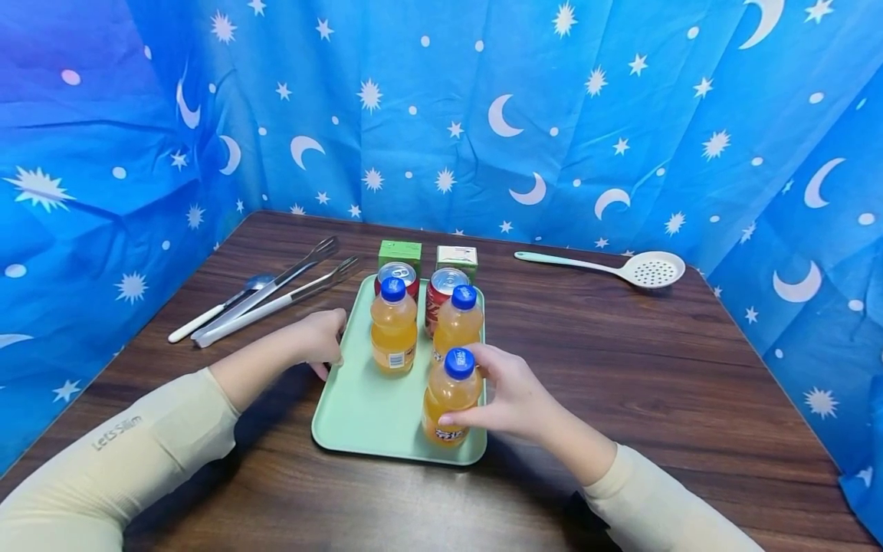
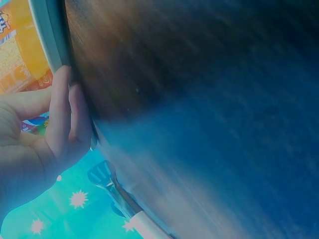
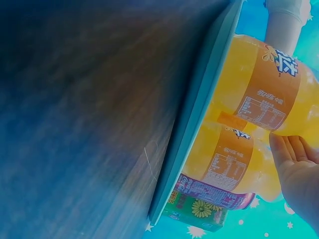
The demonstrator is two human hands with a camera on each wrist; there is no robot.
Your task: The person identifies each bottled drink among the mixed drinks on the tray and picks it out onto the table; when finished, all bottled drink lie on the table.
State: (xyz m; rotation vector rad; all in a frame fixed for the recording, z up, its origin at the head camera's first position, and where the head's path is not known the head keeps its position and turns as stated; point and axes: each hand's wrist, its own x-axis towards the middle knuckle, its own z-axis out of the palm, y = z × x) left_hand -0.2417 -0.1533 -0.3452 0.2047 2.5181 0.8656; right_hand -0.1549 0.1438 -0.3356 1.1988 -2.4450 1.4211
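Gripping front bottle [image 1: 451, 402], right hand [image 1: 513, 395] | pinching tray [image 1: 369, 418], left hand [image 1: 320, 337] | maybe touching next bottle [image 1: 457, 328]; could bump, tip it

The bare right hand [image 3: 301, 172] touches a clear plastic orange-drink bottle [image 3: 271, 82] (matching second bottle [image 3: 227, 162] beyond) on a rimmed teal tray [image 3: 195, 114].

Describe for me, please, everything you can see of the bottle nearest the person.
The bottle is clear, plastic-looking and narrower at the waist, with a blue cap on top and an orange drink inside. Its orange label carries white and blue lettering. It is roughly upright at the near right corner of the tray; whether its base is fully down is unclear. The right hand holds it from the right, thumb across the front.
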